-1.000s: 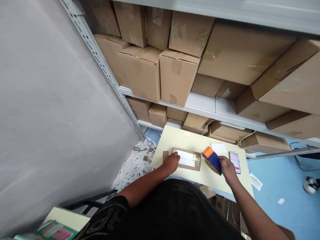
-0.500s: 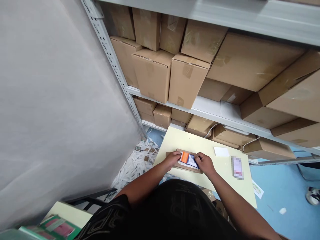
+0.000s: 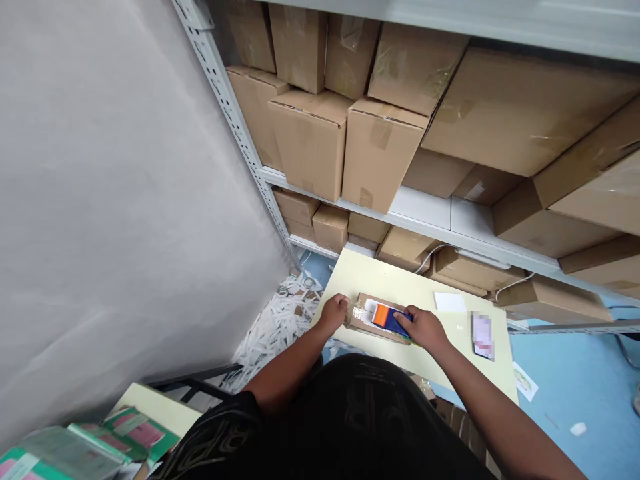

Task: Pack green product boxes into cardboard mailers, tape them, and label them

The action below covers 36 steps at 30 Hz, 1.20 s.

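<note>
A small flat cardboard box point(image 3: 362, 324) lies on the pale yellow table, with a white label and shiny clear tape point(image 3: 358, 311) on its left part. My right hand point(image 3: 423, 327) is closed around a blue and orange tape dispenser point(image 3: 383, 315), which rests over the middle and right of the box. My left hand point(image 3: 334, 313) is beside the box's left end, its fingers pinched together. Whatever may be between those fingertips is too small to make out.
On the table point(image 3: 385, 273) are a white paper stack point(image 3: 449, 302) and a blurred-out phone-like object point(image 3: 483, 335) at right. Shelves of cardboard boxes point(image 3: 307, 147) stand beyond it. Paper strips point(image 3: 270, 327) cover the floor at left, beside a grey wall point(image 3: 125, 200).
My right hand has turned the tape dispenser so more of its blue side shows. My left hand has moved left, off the box top, and shiny tape shows at the box's left end.
</note>
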{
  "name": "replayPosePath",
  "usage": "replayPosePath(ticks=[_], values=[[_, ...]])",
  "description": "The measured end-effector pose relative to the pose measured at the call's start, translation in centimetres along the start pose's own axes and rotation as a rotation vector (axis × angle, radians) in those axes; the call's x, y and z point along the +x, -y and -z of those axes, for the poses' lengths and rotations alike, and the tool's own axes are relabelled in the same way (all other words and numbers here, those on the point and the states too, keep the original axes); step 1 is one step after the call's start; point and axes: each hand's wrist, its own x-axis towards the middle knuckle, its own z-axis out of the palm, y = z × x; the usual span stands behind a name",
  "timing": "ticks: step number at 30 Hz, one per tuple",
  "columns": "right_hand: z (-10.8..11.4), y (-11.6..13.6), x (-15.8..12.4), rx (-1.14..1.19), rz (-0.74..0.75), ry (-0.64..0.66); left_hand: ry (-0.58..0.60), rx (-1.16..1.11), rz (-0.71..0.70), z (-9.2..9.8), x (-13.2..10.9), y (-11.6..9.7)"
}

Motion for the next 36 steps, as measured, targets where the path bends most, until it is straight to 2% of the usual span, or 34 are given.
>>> replayPosePath(ticks=[2, 4, 8, 12, 15, 17, 18, 20, 23, 29, 32, 36], values=[[-0.1, -0.1, 0.0, -0.038, -0.021, 0.005, -0.037, 0.115, -0.052, 0.1, 0.3, 1.2], [-0.3, 0.3, 0.2, -0.077, -0.055, 0.010, -0.053, 0.180, -0.088, -0.5, 0.7, 2.0], [-0.3, 1.1, 0.8, -0.101, -0.114, 0.018, -0.006, 0.196, -0.116, -2.2, 2.2, 2.8], [-0.1, 1.1, 1.1, -0.087, -0.161, 0.041, 0.011, 0.223, -0.122, -1.9, 3.0, 3.1], [-0.1, 1.0, 1.2, -0.062, -0.166, 0.041, 0.035, 0.273, -0.345, -1.1, 2.6, 2.3], [0.0, 1.0, 1.2, -0.037, -0.168, 0.035, 0.094, 0.305, -0.518, -1.3, 2.5, 1.3], [0.0, 1.0, 1.2, -0.026, -0.169, 0.034, 0.128, 0.327, -0.556, -1.6, 2.5, 0.7], [0.2, 1.1, 1.1, -0.015, -0.177, 0.037, 0.190, 0.388, -0.534, -2.4, 2.8, -0.4], [0.5, 1.4, 0.8, -0.026, -0.190, 0.062, 0.259, 0.505, -0.410, -3.5, 3.5, -1.4], [1.0, 1.4, 0.8, -0.077, -0.180, 0.110, 0.284, 0.703, -0.317, -3.6, 3.8, -2.2], [1.5, -0.6, 0.5, -0.070, -0.170, 0.104, 0.293, 0.723, -0.308, -3.3, 3.7, -2.4], [2.7, -6.6, -1.3, -0.052, -0.205, 0.074, 0.273, 0.717, -0.325, -2.8, 3.7, -2.4]])
